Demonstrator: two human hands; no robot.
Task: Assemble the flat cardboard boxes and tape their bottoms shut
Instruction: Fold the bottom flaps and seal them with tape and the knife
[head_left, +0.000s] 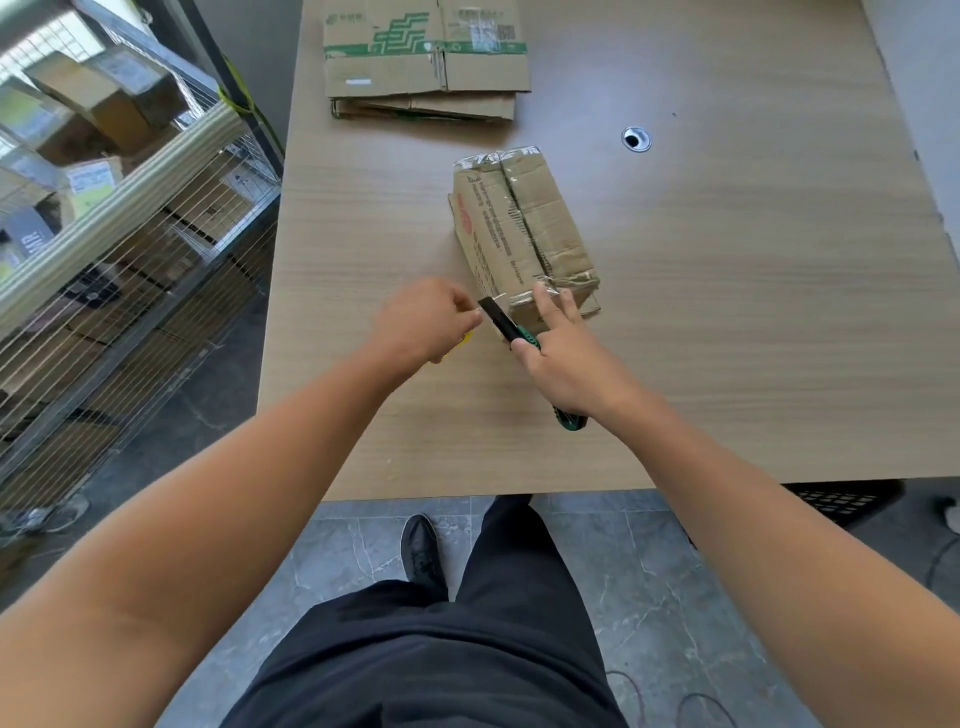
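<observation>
Both my bare arms (291, 441) reach forward, hands close together. My left hand (423, 319) is knuckles-up, fingers (460, 304) curled, pinching clear tape (493, 301). My right hand (563, 358) grips a cutter (497, 315), index and middle fingers stretched straight ahead.

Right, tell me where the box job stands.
Done: one box sits folded up on the table, clear tape along its seam. In hand: the left hand pinches the tape at the near end while the right hand holds a knife to it, apparently to cut. Left: the stack of flat boxes at the far edge.
</observation>
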